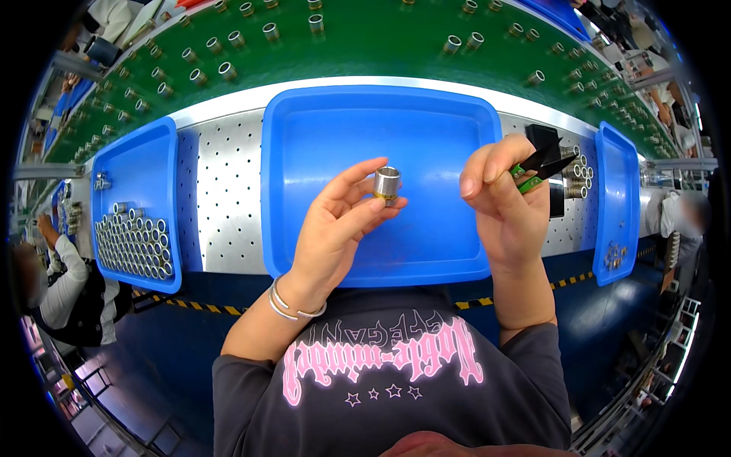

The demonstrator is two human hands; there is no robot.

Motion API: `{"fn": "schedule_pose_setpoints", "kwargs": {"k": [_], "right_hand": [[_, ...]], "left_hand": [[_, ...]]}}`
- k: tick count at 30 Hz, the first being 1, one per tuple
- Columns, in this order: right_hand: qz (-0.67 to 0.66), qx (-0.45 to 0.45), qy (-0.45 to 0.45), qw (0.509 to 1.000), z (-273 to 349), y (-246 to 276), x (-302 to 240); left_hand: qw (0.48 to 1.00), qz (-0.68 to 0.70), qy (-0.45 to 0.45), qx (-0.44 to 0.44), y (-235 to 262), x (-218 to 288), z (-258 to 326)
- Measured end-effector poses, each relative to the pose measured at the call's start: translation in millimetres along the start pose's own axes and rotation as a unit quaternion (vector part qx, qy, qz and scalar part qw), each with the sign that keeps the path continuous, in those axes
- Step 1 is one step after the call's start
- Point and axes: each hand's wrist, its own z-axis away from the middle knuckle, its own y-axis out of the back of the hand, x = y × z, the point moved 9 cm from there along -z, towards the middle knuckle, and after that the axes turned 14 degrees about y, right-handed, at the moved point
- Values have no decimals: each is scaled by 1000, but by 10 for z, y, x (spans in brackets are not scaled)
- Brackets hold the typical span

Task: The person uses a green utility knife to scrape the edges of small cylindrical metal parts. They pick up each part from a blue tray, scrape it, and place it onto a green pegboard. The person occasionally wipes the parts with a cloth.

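Observation:
My left hand [339, 217] pinches a short silver metal sleeve [387, 181] between thumb and fingers, above the middle blue tray [381, 268]. The sleeve stands upright, its open end facing up, with a yellowish band near its lower end. To the right, over the tray's right rim, my right hand [512, 202] is closed around a pair of thread snips [527, 183]. Their green handles show beside the palm, and the dark blades point away to the right. The snips and the sleeve are well apart. What the curled right fingertips touch is partly hidden.
At left, a blue tray [173, 228] holds rows of metal sleeves [137, 242]. Another blue tray [628, 198] at right has small pieces in it. Several sleeves stand beside a black holder [556, 194]. Beyond runs a green conveyor belt [365, 53] dotted with sleeves. Other people work at both sides.

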Motion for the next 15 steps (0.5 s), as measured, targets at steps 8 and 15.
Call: {"fn": "schedule_pose_setpoints", "kwargs": {"k": [8,15], "right_hand": [[-43,-49,4,998,-81,-230,-56],[-17,-40,31,999,-164,-305,-76]], "left_hand": [[999,-33,-40,-1,0,25,-4],[992,-105,-64,-4,-37,23,-3]]}}
